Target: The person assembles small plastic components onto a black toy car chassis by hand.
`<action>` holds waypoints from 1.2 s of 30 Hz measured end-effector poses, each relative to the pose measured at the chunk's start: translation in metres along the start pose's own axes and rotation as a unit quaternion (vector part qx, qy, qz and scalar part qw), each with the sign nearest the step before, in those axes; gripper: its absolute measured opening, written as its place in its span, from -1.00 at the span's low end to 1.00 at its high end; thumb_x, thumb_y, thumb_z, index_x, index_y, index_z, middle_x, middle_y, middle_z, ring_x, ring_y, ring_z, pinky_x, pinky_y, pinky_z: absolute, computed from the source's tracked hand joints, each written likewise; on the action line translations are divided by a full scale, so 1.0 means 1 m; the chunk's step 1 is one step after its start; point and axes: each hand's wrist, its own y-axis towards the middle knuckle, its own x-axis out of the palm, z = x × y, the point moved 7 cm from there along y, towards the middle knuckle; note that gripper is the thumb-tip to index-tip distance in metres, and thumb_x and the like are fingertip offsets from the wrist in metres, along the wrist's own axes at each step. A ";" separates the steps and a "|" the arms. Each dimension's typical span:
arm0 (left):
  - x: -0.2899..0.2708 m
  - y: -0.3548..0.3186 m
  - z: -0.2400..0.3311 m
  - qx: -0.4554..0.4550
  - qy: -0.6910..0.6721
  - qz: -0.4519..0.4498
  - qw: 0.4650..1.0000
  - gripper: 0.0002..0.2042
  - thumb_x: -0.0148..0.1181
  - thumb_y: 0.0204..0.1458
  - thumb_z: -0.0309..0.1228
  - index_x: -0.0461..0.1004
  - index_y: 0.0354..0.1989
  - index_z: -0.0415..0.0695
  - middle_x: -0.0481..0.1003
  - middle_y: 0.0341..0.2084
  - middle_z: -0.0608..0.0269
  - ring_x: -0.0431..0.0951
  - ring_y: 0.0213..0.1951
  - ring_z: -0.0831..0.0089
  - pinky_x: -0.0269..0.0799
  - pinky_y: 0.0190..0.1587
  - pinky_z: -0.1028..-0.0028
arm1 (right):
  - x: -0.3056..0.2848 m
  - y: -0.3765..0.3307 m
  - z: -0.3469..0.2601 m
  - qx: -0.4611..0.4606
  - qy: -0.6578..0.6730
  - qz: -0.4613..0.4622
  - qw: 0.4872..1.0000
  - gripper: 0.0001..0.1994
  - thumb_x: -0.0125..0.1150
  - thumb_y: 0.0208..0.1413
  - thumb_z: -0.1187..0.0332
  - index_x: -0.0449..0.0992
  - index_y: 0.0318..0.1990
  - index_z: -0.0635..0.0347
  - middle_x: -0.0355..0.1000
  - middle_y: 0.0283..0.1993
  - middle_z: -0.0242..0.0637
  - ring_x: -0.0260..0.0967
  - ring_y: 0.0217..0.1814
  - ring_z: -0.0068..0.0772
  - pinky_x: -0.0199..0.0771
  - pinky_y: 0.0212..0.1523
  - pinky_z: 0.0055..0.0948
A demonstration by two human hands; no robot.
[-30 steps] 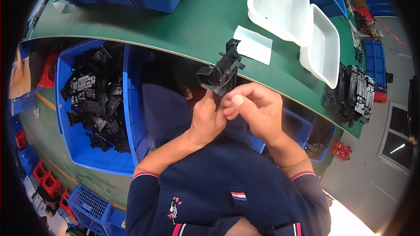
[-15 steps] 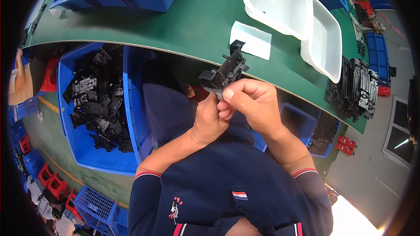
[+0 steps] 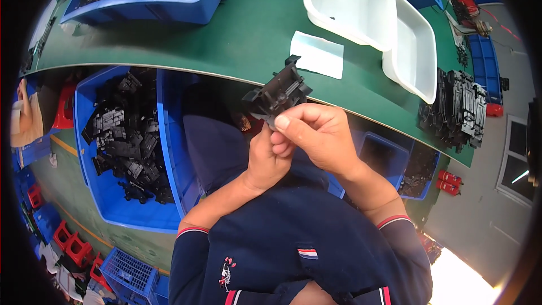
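Note:
A black moulded plastic part (image 3: 279,91) with tabs and a bent arm at its upper end is held up in front of me, just short of the table's front edge. My left hand (image 3: 267,158) is closed around its lower end, with most of the fingertips hidden behind the part. Thumb and forefinger of my right hand (image 3: 319,135) pinch the same lower end from the right. Both hands touch each other there. A white sheet of paper (image 3: 320,55) lies on the green table (image 3: 243,42) just beyond the part.
Two white trays (image 3: 388,34) stand on the table, one holding a small dark piece. Stacked black parts (image 3: 456,110) sit at the right end. A blue bin (image 3: 169,152) of black parts stands at my left; another blue bin (image 3: 192,8) is on the table. A person's arm (image 3: 22,99) shows far left.
The black part has turned in my fingers and shows more of its broad face. Both hands still hold it. The whole view has shifted slightly.

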 end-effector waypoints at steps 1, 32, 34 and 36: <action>0.001 0.000 -0.002 -0.015 -0.035 -0.006 0.999 -0.86 0.06 0.00 -0.63 0.32 -0.26 -0.23 0.42 -0.49 0.31 0.42 -0.44 0.55 0.35 -0.37 0.58 | 0.002 -0.001 -0.002 0.008 0.003 -0.009 1.000 -0.84 0.15 0.14 0.42 0.52 -0.32 0.39 0.49 -0.44 -0.20 0.45 -0.47 -0.51 0.52 -0.44 -0.55; 0.039 0.021 0.019 -0.174 -0.244 -0.123 0.946 -0.67 0.13 0.08 -0.52 0.29 0.03 -0.27 0.43 -0.11 0.23 0.41 -0.08 0.53 0.31 0.02 0.49 | -0.096 -0.044 -0.003 -0.094 -0.068 0.120 0.986 -0.88 0.24 0.06 0.43 0.54 -0.30 0.30 0.46 -0.40 -0.44 0.35 -0.34 -0.71 0.39 -0.31 -0.64; 0.046 0.025 0.026 -0.168 -0.218 -0.121 0.954 -0.68 0.12 0.08 -0.54 0.29 0.02 -0.29 0.43 -0.12 0.23 0.41 -0.10 0.53 0.31 0.01 0.50 | -0.099 -0.043 -0.002 -0.117 -0.041 0.102 0.987 -0.89 0.23 0.07 0.46 0.54 -0.26 0.28 0.47 -0.35 -0.45 0.34 -0.30 -0.74 0.38 -0.29 -0.66; 0.056 0.030 0.030 -0.128 -0.171 -0.146 0.966 -0.67 0.10 0.08 -0.55 0.29 0.02 -0.30 0.42 -0.11 0.21 0.41 -0.10 0.53 0.31 0.01 0.51 | -0.110 -0.045 -0.003 -0.178 -0.036 0.101 0.978 -0.87 0.19 0.10 0.43 0.51 -0.24 0.29 0.45 -0.31 -0.46 0.31 -0.25 -0.75 0.35 -0.23 -0.64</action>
